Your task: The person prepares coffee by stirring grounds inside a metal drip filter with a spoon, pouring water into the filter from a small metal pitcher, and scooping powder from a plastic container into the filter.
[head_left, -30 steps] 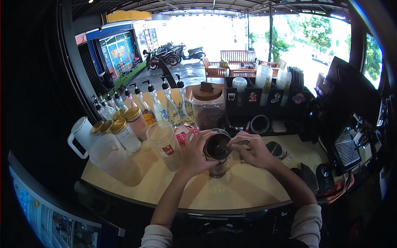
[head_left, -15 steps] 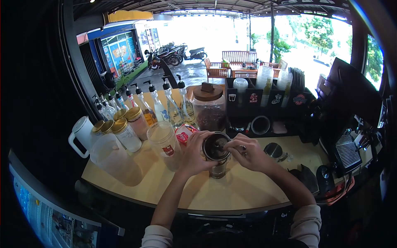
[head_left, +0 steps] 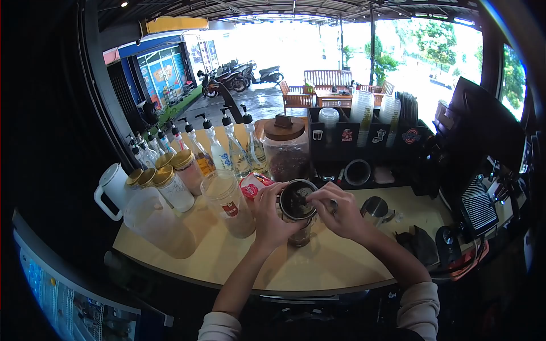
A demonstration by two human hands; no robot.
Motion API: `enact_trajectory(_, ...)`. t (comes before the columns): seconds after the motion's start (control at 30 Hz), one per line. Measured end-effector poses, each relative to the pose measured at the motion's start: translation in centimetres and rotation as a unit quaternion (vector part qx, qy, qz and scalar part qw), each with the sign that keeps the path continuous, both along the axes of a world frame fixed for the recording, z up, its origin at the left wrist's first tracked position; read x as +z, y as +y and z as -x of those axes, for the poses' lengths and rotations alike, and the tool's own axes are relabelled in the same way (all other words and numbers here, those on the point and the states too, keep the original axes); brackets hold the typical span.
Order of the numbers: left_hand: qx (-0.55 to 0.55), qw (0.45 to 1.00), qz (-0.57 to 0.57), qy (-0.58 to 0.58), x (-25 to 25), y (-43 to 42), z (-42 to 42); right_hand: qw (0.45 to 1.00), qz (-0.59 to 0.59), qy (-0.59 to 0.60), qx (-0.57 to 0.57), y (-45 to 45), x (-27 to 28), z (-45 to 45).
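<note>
"While the left hand (head_left: 274, 217) wraps the dark-rimmed cup (head_left: 304, 218) from the left, where's the right hand (head_left: 341, 215)?"
"Right of its upturned mouth, fingers pinched, on what I can't tell; the cup's between both."

The left hand (head_left: 272, 219) was curved, thumb toward the right. The right hand (head_left: 342, 213) had bent, gathered fingers. Both arms (head_left: 242, 278) extended from near to far.

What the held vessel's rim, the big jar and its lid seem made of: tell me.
Vessel rim: probably polished metal, from its bright glint. Jar: clear, smooth glass or plastic; dark contents show through. Lid: likely satin wood, from its brown colour.
</note>
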State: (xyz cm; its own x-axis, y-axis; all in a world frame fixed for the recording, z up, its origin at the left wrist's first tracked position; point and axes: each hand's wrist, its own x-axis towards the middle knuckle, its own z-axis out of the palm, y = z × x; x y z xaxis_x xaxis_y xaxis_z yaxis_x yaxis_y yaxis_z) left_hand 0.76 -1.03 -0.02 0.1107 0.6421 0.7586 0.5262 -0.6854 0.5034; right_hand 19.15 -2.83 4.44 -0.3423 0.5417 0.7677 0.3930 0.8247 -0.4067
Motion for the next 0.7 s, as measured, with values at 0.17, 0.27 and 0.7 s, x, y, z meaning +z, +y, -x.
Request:
enact_trajectory(0.17, 0.024, 1.0, 0.0, -0.015, -0.5, 0.0, -0.5, 0.999, 0.026, 0.02, 0.025, -0.3, -0.5, 0.7)
enact_trajectory(0.27, 0.023, 1.0, -0.014, -0.002, -0.3, 0.0, -0.3, 0.997, 0.056, 0.045, 0.017, -0.2, -0.2, 0.7)
enact_trajectory(0.7, -0.051, 0.991, 0.001, 0.126, 1.4, 0.8, 2.4, 0.984, 0.162, -0.033, 0.072, 1.4, 1.2, -1.1)
